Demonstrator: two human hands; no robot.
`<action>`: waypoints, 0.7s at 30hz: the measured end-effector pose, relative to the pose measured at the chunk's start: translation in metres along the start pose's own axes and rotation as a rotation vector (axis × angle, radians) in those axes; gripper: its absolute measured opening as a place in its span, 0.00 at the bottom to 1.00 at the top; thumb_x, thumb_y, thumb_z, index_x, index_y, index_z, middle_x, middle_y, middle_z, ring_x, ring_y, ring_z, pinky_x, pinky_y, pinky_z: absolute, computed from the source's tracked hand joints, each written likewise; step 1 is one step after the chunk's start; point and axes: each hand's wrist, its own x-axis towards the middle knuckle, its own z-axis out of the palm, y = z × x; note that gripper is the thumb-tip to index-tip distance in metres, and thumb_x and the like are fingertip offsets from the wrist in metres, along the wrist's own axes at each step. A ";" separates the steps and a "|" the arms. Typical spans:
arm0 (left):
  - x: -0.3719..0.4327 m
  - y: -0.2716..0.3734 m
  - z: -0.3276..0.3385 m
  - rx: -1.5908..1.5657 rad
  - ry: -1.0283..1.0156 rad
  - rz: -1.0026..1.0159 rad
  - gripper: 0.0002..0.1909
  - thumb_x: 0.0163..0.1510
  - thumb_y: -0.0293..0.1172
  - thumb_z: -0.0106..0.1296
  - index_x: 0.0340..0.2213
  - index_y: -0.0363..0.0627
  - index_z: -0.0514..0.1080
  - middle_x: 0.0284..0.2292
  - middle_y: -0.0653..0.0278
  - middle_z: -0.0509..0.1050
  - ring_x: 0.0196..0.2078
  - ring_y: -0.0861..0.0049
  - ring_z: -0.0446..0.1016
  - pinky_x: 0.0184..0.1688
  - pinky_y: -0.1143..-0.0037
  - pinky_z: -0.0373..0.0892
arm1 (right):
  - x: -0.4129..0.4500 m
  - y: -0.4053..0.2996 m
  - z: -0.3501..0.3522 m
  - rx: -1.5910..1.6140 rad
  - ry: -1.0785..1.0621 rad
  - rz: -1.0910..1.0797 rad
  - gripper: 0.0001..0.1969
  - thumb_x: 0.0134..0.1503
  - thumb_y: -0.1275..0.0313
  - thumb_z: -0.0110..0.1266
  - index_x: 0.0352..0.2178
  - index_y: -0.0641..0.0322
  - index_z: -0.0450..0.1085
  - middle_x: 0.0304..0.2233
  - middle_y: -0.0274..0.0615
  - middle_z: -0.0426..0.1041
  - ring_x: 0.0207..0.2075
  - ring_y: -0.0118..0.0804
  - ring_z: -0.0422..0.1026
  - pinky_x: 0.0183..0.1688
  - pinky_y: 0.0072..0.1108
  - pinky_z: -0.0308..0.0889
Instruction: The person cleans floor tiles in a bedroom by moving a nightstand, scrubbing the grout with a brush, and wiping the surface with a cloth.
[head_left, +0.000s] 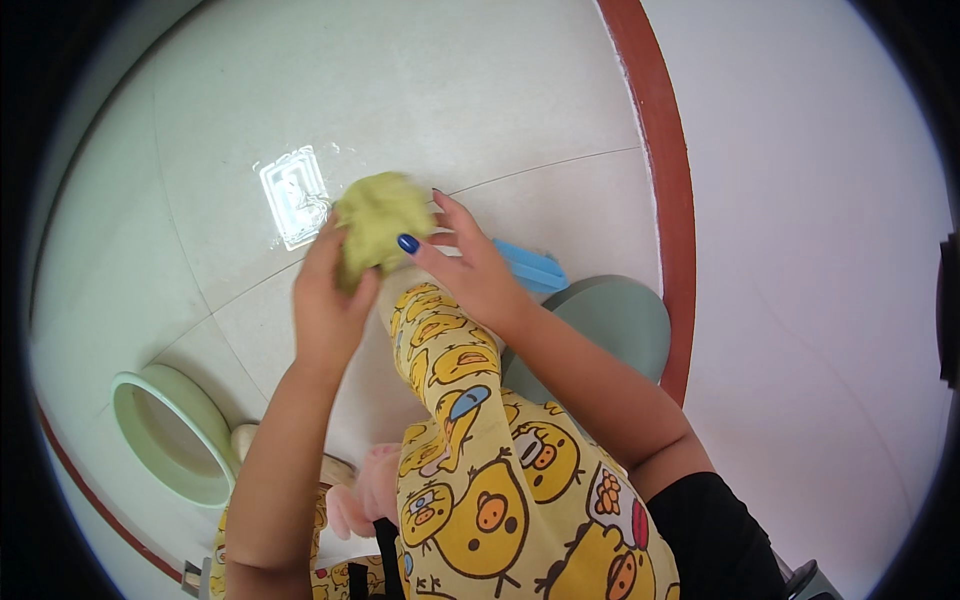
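A crumpled yellow-green cloth (382, 221), slightly blurred, is held up over the tiled floor, just in front of my yellow trouser leg printed with cartoon chicks (465, 360). My left hand (330, 281) grips the cloth's left and lower side. My right hand (469, 266), with a dark blue thumbnail, is at the cloth's right edge with fingers spread; whether its fingertips touch the cloth cannot be told. Part of a blue plastic object (531, 266) shows behind my right hand.
A pale green basin (172, 435) with cloudy liquid stands at the lower left. A round grey-green lid or stool top (615, 322) lies at the right, near the red-brown baseboard (660, 150) and white wall. Bright reflected light shows on the tiles (450, 75).
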 end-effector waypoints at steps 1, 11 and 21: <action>0.009 0.011 0.009 0.055 -0.026 0.107 0.23 0.39 0.18 0.50 0.41 0.35 0.61 0.48 0.46 0.60 0.50 0.58 0.61 0.49 0.72 0.61 | 0.006 -0.007 0.003 0.211 -0.093 -0.007 0.24 0.48 0.68 0.53 0.45 0.66 0.59 0.37 0.39 0.67 0.40 0.30 0.65 0.43 0.22 0.60; 0.020 0.016 0.013 0.186 -0.197 0.094 0.29 0.43 0.25 0.52 0.48 0.39 0.57 0.49 0.52 0.60 0.52 0.62 0.59 0.51 0.72 0.58 | 0.028 0.030 -0.084 0.304 0.509 -0.018 0.13 0.50 0.75 0.50 0.38 0.68 0.66 0.35 0.38 0.70 0.35 0.26 0.68 0.37 0.19 0.64; -0.060 -0.101 -0.047 0.660 -0.149 -0.192 0.33 0.41 0.22 0.51 0.50 0.39 0.53 0.51 0.52 0.55 0.54 0.59 0.53 0.54 0.70 0.54 | -0.011 0.157 -0.231 -0.714 0.826 0.115 0.27 0.44 0.74 0.47 0.49 0.57 0.54 0.44 0.58 0.63 0.42 0.58 0.64 0.44 0.35 0.60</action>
